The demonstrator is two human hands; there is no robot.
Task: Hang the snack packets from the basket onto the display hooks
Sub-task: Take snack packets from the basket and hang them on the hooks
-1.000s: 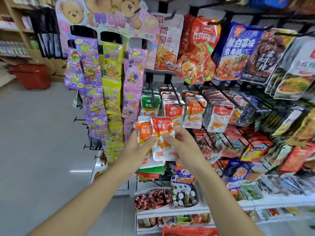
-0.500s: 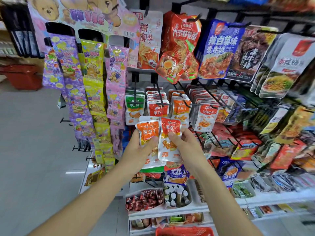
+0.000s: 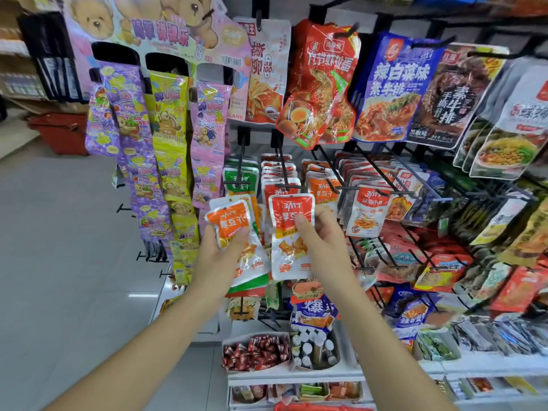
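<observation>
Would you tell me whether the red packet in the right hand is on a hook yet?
Not yet: the right hand pinches the red packet, whose top edge sits just below the hook tip.

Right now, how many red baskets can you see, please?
2: one red basket on the floor at far left, and a second basket's red rim at the bottom edge, below the shelf. Others may be hidden.

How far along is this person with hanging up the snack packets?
Done: rows like the hanging red packets already sit on the hooks. In hand: the right hand pinches a red packet under one hook's tip, seemingly not yet threaded; the left hand grips a stack of orange packets. Left: that stack, plus whatever the basket, only its rim showing, contains.
</observation>
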